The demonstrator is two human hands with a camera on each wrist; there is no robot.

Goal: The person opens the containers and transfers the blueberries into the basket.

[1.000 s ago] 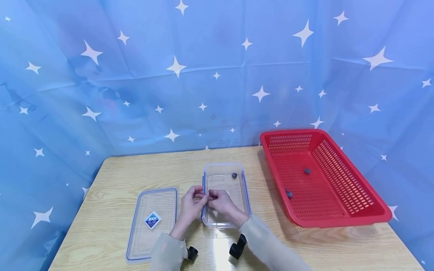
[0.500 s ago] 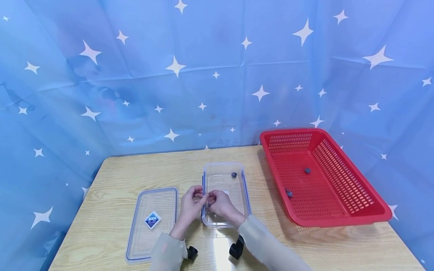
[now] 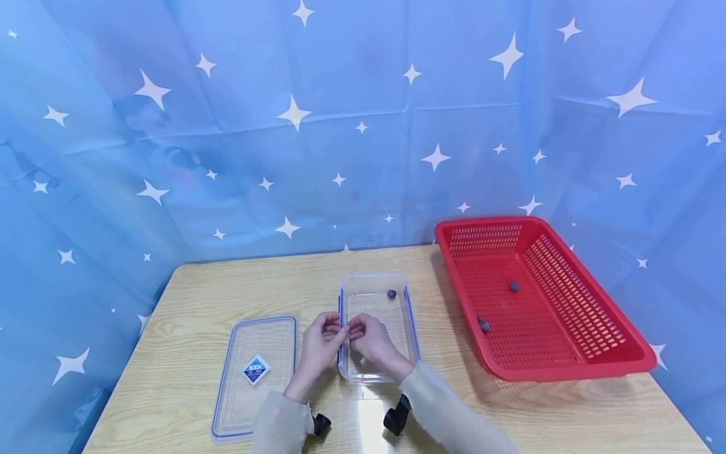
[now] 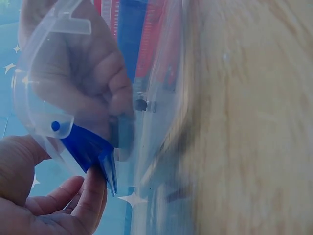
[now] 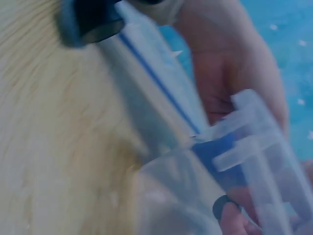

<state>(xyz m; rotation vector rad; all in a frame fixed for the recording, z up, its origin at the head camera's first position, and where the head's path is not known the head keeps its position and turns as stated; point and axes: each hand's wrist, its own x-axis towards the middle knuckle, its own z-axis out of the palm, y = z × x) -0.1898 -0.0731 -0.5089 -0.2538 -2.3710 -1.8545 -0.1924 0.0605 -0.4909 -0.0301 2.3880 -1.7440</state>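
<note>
A clear plastic food container (image 3: 375,378) with blue side latches stands on the table without its lid. At its left wall, my left hand (image 3: 320,343) holds the rim, thumb over the edge and fingers by the blue latch (image 4: 88,149), which hangs outward. My right hand (image 3: 370,340) reaches inside, fingers curled down close to the left wall. Through the clear plastic in the right wrist view, a dark blueberry (image 5: 224,206) shows at the right fingertips (image 5: 234,221). Another blueberry (image 3: 392,294) lies near the container's far right corner.
The clear lid (image 3: 255,403) with blue edging and a label lies flat to the left. A red slotted basket (image 3: 567,372) stands at the right with two blueberries, one (image 3: 514,287) mid-floor and one (image 3: 484,325) by its left wall. A star-patterned curtain (image 3: 363,170) hangs behind.
The right hand's fingers have shifted slightly inside the container near its left wall. My left hand, the lid, the basket and the other berries keep their places.
</note>
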